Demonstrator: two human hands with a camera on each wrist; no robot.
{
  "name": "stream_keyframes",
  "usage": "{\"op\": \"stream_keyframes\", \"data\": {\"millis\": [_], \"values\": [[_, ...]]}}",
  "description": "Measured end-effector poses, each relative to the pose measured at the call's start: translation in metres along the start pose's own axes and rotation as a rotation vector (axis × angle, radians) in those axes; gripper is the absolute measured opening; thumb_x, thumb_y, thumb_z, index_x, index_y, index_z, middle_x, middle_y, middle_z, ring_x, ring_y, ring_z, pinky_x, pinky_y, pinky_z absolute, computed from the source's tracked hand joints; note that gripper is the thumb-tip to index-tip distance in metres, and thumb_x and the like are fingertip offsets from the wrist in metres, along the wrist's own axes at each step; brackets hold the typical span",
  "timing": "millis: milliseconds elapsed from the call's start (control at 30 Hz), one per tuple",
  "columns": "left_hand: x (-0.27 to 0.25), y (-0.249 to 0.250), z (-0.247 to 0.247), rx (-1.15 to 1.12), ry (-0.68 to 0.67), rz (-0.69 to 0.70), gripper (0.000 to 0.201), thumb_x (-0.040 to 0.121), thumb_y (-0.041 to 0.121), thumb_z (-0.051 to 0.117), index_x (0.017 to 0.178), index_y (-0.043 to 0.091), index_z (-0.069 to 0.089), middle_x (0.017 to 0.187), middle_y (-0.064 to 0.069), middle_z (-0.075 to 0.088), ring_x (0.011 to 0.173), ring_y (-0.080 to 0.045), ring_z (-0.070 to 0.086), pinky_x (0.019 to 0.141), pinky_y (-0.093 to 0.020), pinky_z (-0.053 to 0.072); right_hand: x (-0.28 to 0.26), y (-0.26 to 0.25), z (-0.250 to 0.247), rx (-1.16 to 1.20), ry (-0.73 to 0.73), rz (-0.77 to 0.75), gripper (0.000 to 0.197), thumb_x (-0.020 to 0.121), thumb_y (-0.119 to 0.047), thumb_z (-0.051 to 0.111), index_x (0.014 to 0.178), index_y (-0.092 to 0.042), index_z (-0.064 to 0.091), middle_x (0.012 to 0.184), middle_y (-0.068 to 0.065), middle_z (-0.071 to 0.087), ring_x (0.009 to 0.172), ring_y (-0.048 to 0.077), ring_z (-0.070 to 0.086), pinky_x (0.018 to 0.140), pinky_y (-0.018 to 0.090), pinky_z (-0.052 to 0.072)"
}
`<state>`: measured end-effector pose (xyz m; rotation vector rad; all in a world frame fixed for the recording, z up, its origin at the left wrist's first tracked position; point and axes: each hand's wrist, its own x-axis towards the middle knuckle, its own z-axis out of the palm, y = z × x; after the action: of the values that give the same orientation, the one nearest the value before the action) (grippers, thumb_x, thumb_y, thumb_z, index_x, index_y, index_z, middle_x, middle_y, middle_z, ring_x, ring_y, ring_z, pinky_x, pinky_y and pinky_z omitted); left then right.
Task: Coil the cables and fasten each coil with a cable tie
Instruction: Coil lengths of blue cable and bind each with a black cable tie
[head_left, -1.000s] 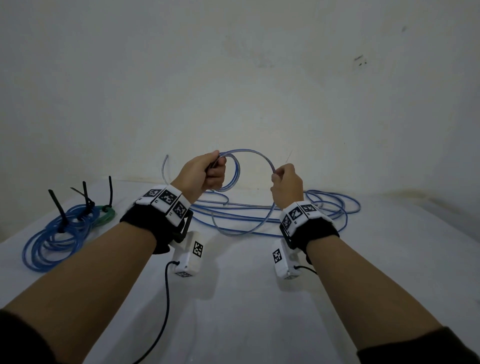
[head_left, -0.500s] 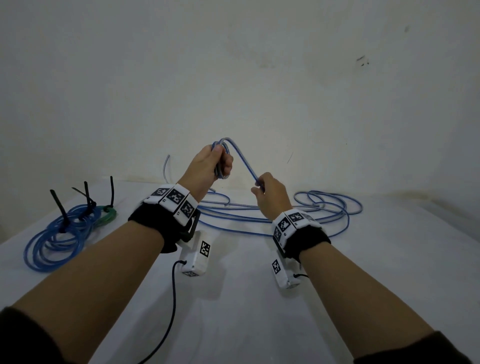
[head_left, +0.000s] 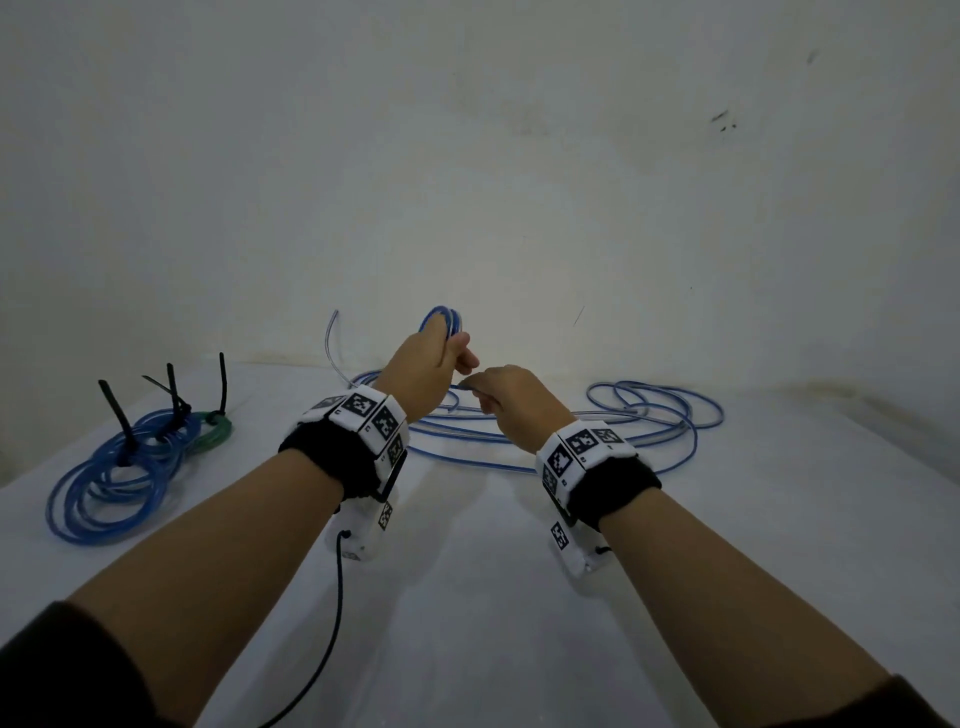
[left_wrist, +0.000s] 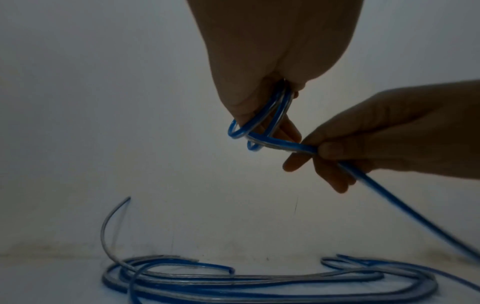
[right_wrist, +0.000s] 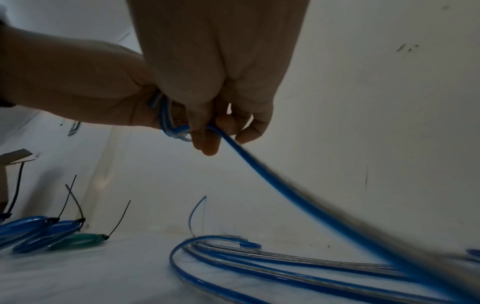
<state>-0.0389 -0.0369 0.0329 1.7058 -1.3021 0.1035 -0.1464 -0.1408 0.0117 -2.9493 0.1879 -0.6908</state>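
The right hand (head_left: 511, 402) has come close, pinching the blue cable (left_wrist: 280, 145) beside the left hand (head_left: 423, 364), which is gripping what looks like two small loops, so the coil is growing above the table (head_left: 467, 597).

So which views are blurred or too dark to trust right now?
Head view: dim and evenly lit but sharp, its edges bowed by the wide lens. Left wrist view: the left hand is a dark backlit shape, and the blue cable smears toward the right edge. Right wrist view: that cable streaks with motion blur; the tied coils stay readable.
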Motion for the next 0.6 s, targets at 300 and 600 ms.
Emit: {"op": "stream_keyframes", "data": {"millis": [300, 600], "values": [[0.001, -0.002, -0.001, -0.012, 0.093, -0.101, 0.021, 0.101, 0.020, 0.028, 0.097, 0.006, 0.042, 0.093, -0.014, 0.068, 0.083, -0.025, 0.066, 0.083, -0.043, 0.051, -0.005, 0.001, -0.004, -0.305, 0.096, 0.015, 0.036, 0.083, 0.008, 0.047, 0.113, -0.011, 0.054, 0.098, 0.007, 0.066, 0.080, 0.032, 0.063, 0.068, 0.035, 0.043], [0.005, 0.009, 0.002, -0.331, 0.259, -0.119, 0.018, 0.101, 0.021, 0.031, 0.091, 0.011, 0.042, 0.081, -0.001, 0.065, 0.055, -0.007, 0.057, 0.054, -0.017, 0.045, -0.011, -0.010, 0.002, -0.218, 0.207, 0.028, 0.039, 0.059, 0.017, 0.065, 0.087, -0.010, 0.065, 0.063, 0.010, 0.057, 0.042, 0.027, 0.046, 0.045, 0.025, 0.032]]}}
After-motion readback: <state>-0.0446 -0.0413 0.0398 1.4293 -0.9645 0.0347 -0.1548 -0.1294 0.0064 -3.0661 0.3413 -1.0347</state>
